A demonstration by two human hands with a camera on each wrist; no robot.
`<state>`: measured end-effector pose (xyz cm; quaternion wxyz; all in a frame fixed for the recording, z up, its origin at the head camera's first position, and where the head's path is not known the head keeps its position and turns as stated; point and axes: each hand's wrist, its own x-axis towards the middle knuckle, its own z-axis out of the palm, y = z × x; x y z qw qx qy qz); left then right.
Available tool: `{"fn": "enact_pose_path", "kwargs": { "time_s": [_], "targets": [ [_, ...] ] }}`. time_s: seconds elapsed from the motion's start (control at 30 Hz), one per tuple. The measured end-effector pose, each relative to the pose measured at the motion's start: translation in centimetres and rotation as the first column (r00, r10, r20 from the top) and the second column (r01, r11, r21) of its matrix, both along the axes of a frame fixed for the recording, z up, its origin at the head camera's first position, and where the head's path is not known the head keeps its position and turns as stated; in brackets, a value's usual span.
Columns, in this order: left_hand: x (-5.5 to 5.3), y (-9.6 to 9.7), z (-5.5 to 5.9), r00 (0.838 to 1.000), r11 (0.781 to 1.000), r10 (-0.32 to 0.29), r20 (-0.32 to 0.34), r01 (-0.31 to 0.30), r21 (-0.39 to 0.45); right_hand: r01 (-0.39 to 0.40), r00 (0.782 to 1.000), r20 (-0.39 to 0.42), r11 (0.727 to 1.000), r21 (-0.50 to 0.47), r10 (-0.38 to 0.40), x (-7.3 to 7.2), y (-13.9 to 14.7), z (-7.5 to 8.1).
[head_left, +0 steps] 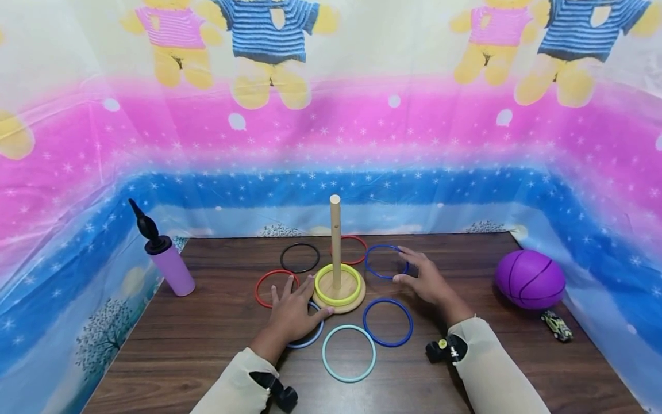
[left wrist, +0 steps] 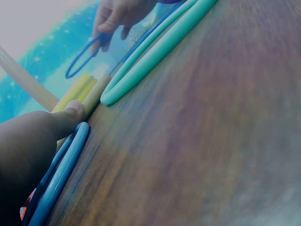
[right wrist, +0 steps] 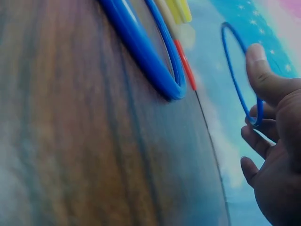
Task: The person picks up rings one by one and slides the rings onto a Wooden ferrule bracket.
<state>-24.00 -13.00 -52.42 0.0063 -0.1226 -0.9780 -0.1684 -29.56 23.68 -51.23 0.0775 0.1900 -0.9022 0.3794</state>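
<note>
A wooden peg (head_left: 336, 241) stands upright on a round wooden base (head_left: 354, 307), with yellow rings (head_left: 337, 302) stacked around its foot. My left hand (head_left: 292, 315) lies at the base's left side, fingers spread and thumb touching its front edge. Below that hand is a light blue ring (head_left: 320, 330), partly hidden; its fingertips reach over a red ring (head_left: 257, 290). To the right of the peg, my right hand (head_left: 433, 286) holds a blue ring (head_left: 366, 261) between thumb and fingers, raised off the table. Another blue ring (head_left: 411, 325) lies flat in front of it.
A teal ring (head_left: 349, 380) lies at the front, a black ring (head_left: 281, 259) and a second red ring (head_left: 366, 253) behind. On the left stands a purple hand pump (head_left: 173, 267); at right are a purple ball (head_left: 531, 279) and a toy car (head_left: 556, 326).
</note>
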Motion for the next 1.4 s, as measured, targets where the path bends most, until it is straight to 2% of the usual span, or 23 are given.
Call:
{"fn": "enact_pose_path", "kwargs": {
  "time_s": [0.13, 0.43, 0.67, 0.83, 1.4],
  "targets": [
    [0.0, 0.1, 0.1, 1.0, 1.0, 0.005, 0.005, -0.005, -0.005, 0.002, 1.0, -0.007, 1.0, -0.016, -0.003, 0.1, -0.3, 1.1],
    [0.1, 0.1, 0.2, 1.0, 1.0, -0.001, 0.009, 0.001, -0.002, 0.029, 1.0, 0.01, 0.999, -0.035, -0.029, 0.3, -0.6, 1.9],
    [0.1, 0.2, 0.2, 1.0, 1.0, -0.003, 0.011, 0.003, 0.008, 0.032, 0.999, 0.011, 0.998, -0.058, -0.031, 0.5, -0.8, 3.4],
    [0.2, 0.2, 0.2, 1.0, 1.0, -0.001, 0.012, 0.001, 0.014, 0.024, 1.0, -0.012, 0.998, -0.059, -0.025, 0.5, -1.2, 4.4],
    [0.0, -0.1, -0.1, 1.0, 1.0, 0.007, 0.01, -0.007, 0.001, 0.052, 0.988, -0.134, 0.98, -0.19, -0.078, 0.7, -4.6, 8.9]
  ]
}}
